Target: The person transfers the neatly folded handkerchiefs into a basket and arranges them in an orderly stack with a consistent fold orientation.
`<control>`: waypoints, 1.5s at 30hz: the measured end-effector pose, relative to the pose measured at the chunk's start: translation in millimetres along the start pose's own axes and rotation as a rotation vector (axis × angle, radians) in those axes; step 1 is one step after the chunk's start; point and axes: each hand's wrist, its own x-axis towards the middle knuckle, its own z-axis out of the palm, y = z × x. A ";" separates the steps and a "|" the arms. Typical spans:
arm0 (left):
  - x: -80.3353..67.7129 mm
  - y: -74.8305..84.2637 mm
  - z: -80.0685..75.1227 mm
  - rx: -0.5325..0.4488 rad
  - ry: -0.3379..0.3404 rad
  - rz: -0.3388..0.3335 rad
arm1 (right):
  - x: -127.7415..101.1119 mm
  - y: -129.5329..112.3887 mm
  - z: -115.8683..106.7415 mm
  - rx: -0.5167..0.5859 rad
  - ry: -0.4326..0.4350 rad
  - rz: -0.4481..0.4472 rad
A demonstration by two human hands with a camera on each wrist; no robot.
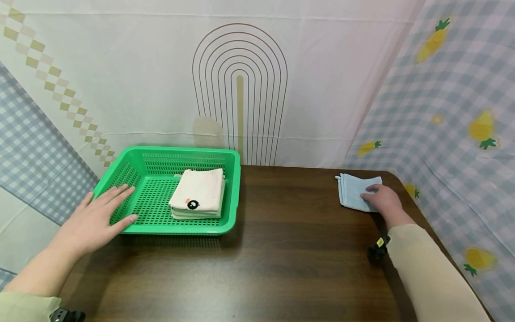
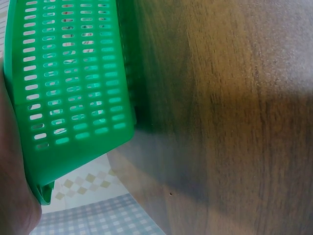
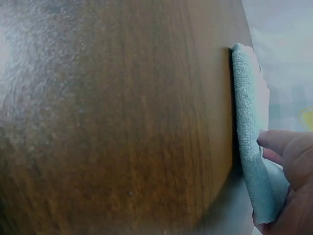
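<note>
My left hand (image 1: 94,223), fingers spread, rests over the near-left rim of a green plastic basket (image 1: 181,229). A small stack of folded white towels (image 1: 199,190) lies in the basket's right half, the top one printed with a black ring and a pink spot. Far to the right, near the table's corner, my right hand (image 1: 384,201) pinches the right side of a folded light-blue towel (image 1: 354,192). Seen from the right wrist, the towel's thick folded edge (image 3: 244,107) faces the camera, and a thumb presses against it.
The dark brown wooden table (image 1: 289,250) spans between the two hands, its rounded corner just beyond the blue towel. A white patterned cloth (image 1: 153,67) hangs behind it. A blue checked cloth with fruit prints (image 1: 454,147) hangs along the right side.
</note>
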 end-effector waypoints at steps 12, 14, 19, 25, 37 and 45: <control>-0.1 1.2 -0.8 0.006 0.004 0.004 | -5.1 0.0 5.4 -0.014 0.052 -0.021; 0.2 1.2 -0.6 0.008 0.005 0.006 | -4.9 2.1 6.5 -0.022 0.069 -0.039; 0.3 0.7 -0.1 0.004 0.002 0.004 | -2.9 7.6 8.5 -0.038 0.106 -0.068; 0.2 0.3 -0.3 0.002 0.002 0.005 | -4.5 11.5 8.3 -0.022 0.118 -0.062; 0.5 -0.4 0.2 0.002 0.001 0.003 | -15.7 15.7 6.1 0.055 0.196 -0.120; 0.3 -0.1 -0.1 -0.002 -0.001 -0.005 | -21.1 18.5 4.8 0.138 0.202 -0.129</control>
